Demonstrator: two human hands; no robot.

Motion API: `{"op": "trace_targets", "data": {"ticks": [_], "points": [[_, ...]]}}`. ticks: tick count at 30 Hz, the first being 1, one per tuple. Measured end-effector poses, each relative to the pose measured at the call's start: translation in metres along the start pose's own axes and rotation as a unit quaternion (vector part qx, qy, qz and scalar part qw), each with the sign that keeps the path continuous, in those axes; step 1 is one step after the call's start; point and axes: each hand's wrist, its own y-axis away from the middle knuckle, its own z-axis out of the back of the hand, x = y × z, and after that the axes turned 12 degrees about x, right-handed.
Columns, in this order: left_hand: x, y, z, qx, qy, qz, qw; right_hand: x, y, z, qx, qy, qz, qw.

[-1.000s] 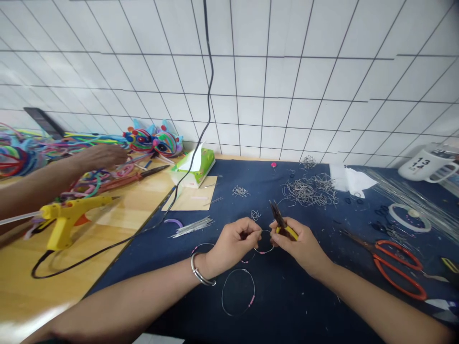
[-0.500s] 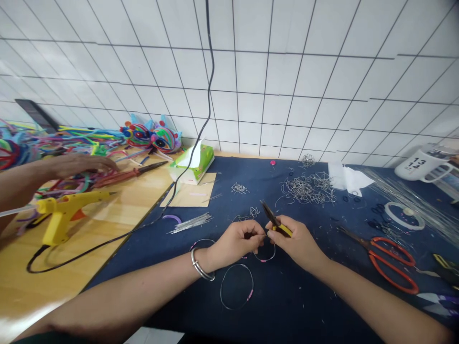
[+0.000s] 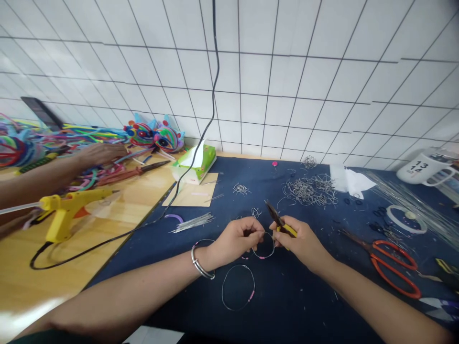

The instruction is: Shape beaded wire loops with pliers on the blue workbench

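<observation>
My left hand (image 3: 239,240) is closed, its thumb and forefinger pinching the upper side of a small wire loop bracelet (image 3: 262,258) threaded with pink beads. In my right hand (image 3: 304,242) lie pliers (image 3: 275,216) with dark jaws and yellow handles. Their jaws point up and away from the loop, and my right fingertips are close beside its right side; whether they touch it I cannot tell. Another beaded wire bracelet (image 3: 252,295) rests on the dark blue mat (image 3: 279,306) below my hands. A further wire loop (image 3: 205,240) lies partly hidden behind my left wrist.
Orange-handled scissors (image 3: 394,260) and a clear ring of tape lie right. Beyond my hands is a tangled wire pile (image 3: 310,188); straight wire pieces (image 3: 193,222) lie left. A co-worker's hand (image 3: 102,155) is over pipe cleaners near a yellow glue gun (image 3: 64,212). A black cord hangs across.
The pliers have tilted slightly to the right, and my right hand has moved a little away from my left. More of the loop shows between them. The co-worker's hand has shifted.
</observation>
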Motion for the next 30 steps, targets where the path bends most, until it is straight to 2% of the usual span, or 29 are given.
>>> {"op": "trace_targets", "data": {"ticks": [7,13,18,24,30], "points": [[0.001,0.001,0.0,0.041,-0.003,-0.004,0.999,0.0,-0.002,-0.001,0.012,0.006,-0.008,1.0],[-0.004,0.001,-0.002,0.07,0.126,0.058,0.988,0.003,-0.001,-0.004,-0.02,0.084,-0.006,0.996],[-0.008,0.002,-0.003,0.074,0.208,0.051,0.974,0.003,0.0,-0.006,-0.026,0.098,0.002,0.995],[-0.01,0.004,-0.007,0.072,0.268,0.064,0.959,0.004,0.0,-0.011,-0.062,0.104,0.021,0.992],[-0.009,0.008,-0.014,0.068,0.345,0.066,0.934,0.004,0.0,-0.012,-0.079,0.107,0.008,0.991]]}}
